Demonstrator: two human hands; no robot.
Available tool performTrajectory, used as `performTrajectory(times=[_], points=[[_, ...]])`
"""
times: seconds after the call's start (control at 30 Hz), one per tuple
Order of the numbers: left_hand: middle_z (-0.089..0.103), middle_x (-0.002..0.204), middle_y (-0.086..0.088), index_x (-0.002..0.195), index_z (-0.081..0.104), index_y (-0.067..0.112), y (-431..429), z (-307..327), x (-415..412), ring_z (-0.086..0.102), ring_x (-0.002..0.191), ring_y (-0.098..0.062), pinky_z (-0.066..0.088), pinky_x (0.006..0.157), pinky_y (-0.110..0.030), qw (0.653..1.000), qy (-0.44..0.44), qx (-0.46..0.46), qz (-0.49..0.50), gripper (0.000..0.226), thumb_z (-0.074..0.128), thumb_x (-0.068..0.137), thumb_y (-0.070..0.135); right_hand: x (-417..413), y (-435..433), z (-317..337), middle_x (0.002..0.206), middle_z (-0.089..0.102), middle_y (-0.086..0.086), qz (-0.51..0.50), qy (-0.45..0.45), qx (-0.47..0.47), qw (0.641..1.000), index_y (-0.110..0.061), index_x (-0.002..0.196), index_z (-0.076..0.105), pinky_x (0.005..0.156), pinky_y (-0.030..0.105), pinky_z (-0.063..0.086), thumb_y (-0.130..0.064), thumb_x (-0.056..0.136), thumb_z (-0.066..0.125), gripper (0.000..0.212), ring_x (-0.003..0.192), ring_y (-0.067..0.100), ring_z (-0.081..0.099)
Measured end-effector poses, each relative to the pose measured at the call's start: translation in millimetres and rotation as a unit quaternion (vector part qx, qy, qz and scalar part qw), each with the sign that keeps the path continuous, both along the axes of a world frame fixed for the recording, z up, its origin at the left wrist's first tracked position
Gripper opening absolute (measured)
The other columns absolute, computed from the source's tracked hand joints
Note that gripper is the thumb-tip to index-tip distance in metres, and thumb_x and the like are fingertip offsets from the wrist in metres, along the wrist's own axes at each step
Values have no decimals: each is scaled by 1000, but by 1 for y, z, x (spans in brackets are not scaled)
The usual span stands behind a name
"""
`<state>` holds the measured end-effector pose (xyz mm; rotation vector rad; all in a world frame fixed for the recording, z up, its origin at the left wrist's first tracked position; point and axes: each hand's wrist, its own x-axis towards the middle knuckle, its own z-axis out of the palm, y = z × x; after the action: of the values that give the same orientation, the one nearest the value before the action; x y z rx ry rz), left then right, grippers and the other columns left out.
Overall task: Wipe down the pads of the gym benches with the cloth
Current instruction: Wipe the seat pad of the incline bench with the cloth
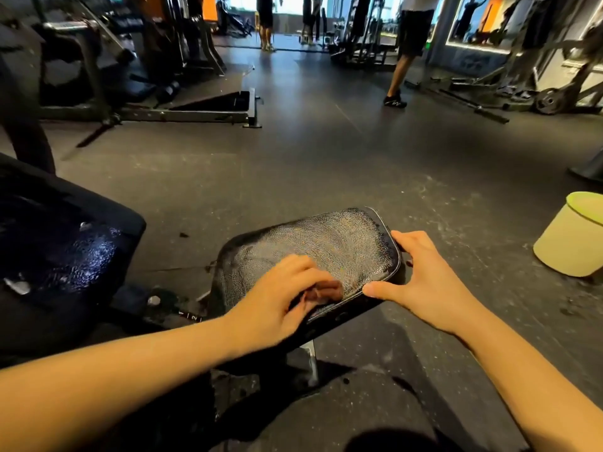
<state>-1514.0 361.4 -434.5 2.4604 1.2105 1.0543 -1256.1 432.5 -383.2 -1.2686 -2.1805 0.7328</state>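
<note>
**Both hands on the small seat pad, a scrap of cloth under the left fingers**

The left hand [280, 301] lies on the near edge of the seat pad [329, 246] with its fingers curled down. Under the fingertips a small pinkish-brown fold shows, blurred, which appears to be the cloth [323, 290]; the grip is closed over it, pressing it against the pad's near edge. How much of the cloth is bunched inside the palm cannot be told.

The right hand [421, 282] holds no cloth. Its grip is spread wide: the thumb lies along the near right edge of the pad, while the fingers reach round the far right corner, so the hand brackets that end of the pad.

The pad itself is dark, rounded at the corners and tilted a little, with a piped seam round its rim. Its top is covered with pale swirling streaks that glisten. It sits on a dark frame, and a metal leg [311, 363] shows below the near edge.

To the left, apart from this pad, is a larger black back pad [65, 243] with wet, shining patches and a few pale flecks on it. A numbered adjustment scale [189, 316] is visible between the two.

The dark rubber floor [326, 158] is dusted with pale marks. A pale green bucket [574, 239] stands on it to the right. Farther off are weight machines [130, 60] and a standing person [408, 50] in dark shorts.
</note>
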Motion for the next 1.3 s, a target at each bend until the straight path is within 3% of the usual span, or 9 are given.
performTrajectory(times=[0.17, 0.23, 0.4, 0.63, 0.7, 0.87, 0.97, 1.13, 1.3], points=[[65, 106, -11, 114, 70, 7, 61, 1, -74, 61, 108, -35, 44, 94, -41, 942, -11, -101, 319, 20, 69, 95, 11, -3, -3, -1, 128, 43, -8, 1, 9, -12, 1000, -40, 133, 48, 103, 29, 36, -38, 72, 90, 74, 125, 14, 46], [67, 109, -7, 112, 70, 10, 62, 13, -55, 62, 110, -31, 45, 95, -38, 949, -5, -112, 294, 19, 70, 94, 12, -3, -7, 3, 129, 42, -8, 5, 7, -20, 1000, -41, 133, 49, 103, 29, 35, -37, 73, 89, 72, 126, 14, 46], [58, 105, 20, 114, 61, 30, -13, 11, -16, 58, 99, -4, 44, 88, -23, 996, 70, -53, -1, 25, 62, 91, 21, -4, -7, 6, 120, 42, -15, 25, -11, -5, 1000, -60, 106, 43, 98, 27, 33, -35, 74, 88, 61, 119, 11, 44], [63, 110, -11, 114, 71, 10, 50, 7, -93, 60, 111, -35, 46, 95, -46, 935, 95, -115, 322, 21, 69, 94, 16, -7, -8, 6, 122, 44, -6, 15, -20, -3, 1000, -47, 115, 50, 95, 28, 37, -36, 74, 88, 57, 114, 10, 46], [64, 109, -7, 112, 72, 10, 45, 9, -73, 61, 110, -30, 47, 95, -44, 946, 50, -113, 301, 19, 68, 93, 11, -7, -10, 8, 122, 44, -8, 11, -11, -5, 1000, -44, 118, 52, 88, 17, 37, -37, 73, 88, 58, 110, 4, 48], [57, 105, 19, 112, 64, 28, -38, 2, -57, 58, 101, -3, 44, 91, -18, 993, 87, -79, 14, 31, 65, 87, 9, -6, -6, 4, 125, 44, -7, 5, -29, -5, 1000, -39, 128, 52, 84, 8, 33, -42, 70, 86, 67, 111, -5, 46], [52, 100, 21, 106, 63, 28, -19, -5, -80, 56, 97, -6, 38, 88, -14, 991, 92, -56, 78, 33, 66, 83, 5, -8, -6, 3, 133, 42, -4, -14, -48, -14, 999, -23, 144, 46, 101, 23, 37, -47, 68, 86, 89, 123, 5, 44], [68, 116, -9, 112, 71, 10, 85, -6, -109, 61, 115, -35, 47, 96, -39, 932, 63, -128, 333, 20, 65, 93, 7, -10, -11, 5, 139, 38, -4, -21, -52, -24, 998, -18, 155, 34, 112, 34, 34, -44, 73, 86, 100, 136, 16, 39], [71, 108, 0, 109, 71, 11, 38, -4, -102, 66, 108, -21, 50, 94, -35, 951, 46, -133, 277, 20, 72, 89, 7, -9, -11, 6, 143, 37, -4, -31, -54, -24, 998, -18, 156, 33, 110, 31, 32, -45, 74, 85, 101, 137, 16, 38]])
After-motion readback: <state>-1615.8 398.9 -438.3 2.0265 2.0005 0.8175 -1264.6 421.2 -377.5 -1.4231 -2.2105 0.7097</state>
